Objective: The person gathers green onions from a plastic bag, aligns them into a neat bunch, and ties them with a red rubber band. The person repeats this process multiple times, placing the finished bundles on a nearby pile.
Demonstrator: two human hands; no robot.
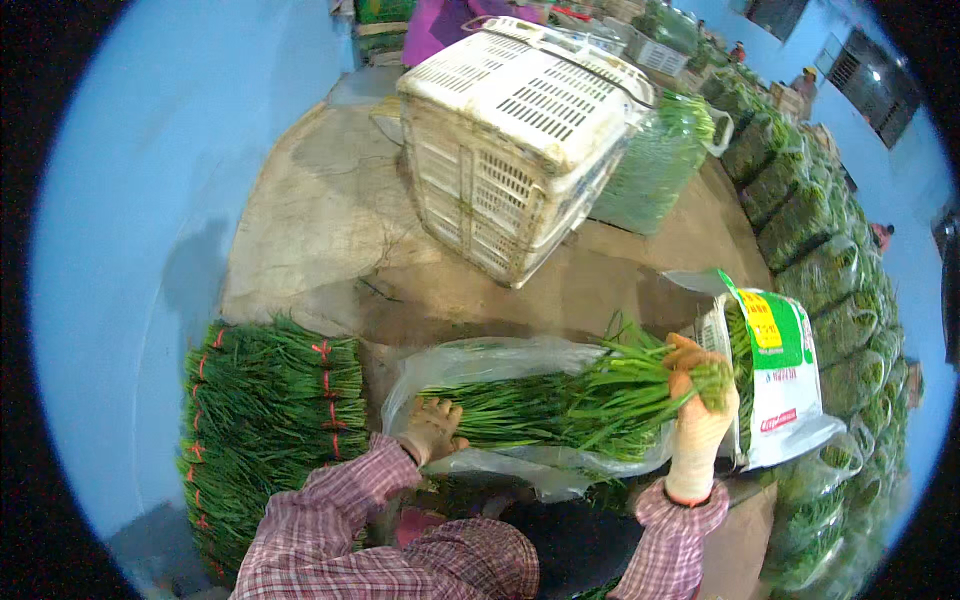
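Before me a clear plastic bag [517, 349] lies spread, with long green leafy stalks [517, 409] laid lengthwise on it. My left hand [433, 429], in a work glove, rests at the left end of these stalks with its fingers apart. Held in my gloved right hand [701, 382] is a loose bunch of green stalks [626, 382], raised over the bag's right end. Beside that hand stands a white and green printed carton [787, 375] with more green stalks inside; it bears writing.
To the left lies a stack of greens [262, 405] tied with red bands. An upturned white plastic crate [480, 165] stands ahead, beside a bagged bundle [645, 172]. Rows of bagged greens [810, 285] line the right. A person in purple [442, 30] is behind the crate.
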